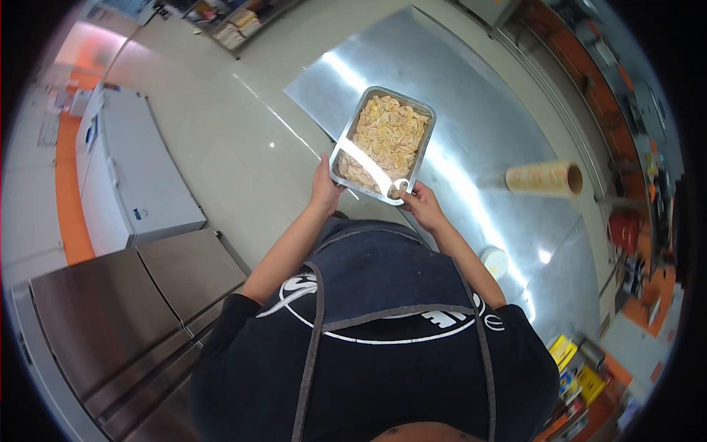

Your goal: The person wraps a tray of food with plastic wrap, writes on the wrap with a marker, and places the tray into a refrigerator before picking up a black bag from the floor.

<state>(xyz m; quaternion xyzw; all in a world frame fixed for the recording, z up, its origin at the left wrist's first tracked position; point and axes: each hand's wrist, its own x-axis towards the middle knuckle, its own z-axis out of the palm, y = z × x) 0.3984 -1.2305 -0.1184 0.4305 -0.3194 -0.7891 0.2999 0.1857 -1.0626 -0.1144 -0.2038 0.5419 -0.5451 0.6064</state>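
Observation:
A rectangular metal tray (429,140) full of pale, yellowish food pieces (387,136) is held up at the near left edge of the steel table. A glossy reflection runs over its lower part, as on clear film. My left hand (325,188) grips the tray's lower left side, its fingers partly hidden beneath. At the lower right corner, my right hand (423,206) is closed on the rim, thumb on top. To the right, a big roll of clear wrap (541,179) lies on the table.
The steel table (471,96) stretches ahead and right. A round white container (494,261) is near my right forearm. White chest freezer (140,162) and steel cabinets (110,317) stand left, a shelf (239,29) at the top. Yellow items (589,383) sit lower right.

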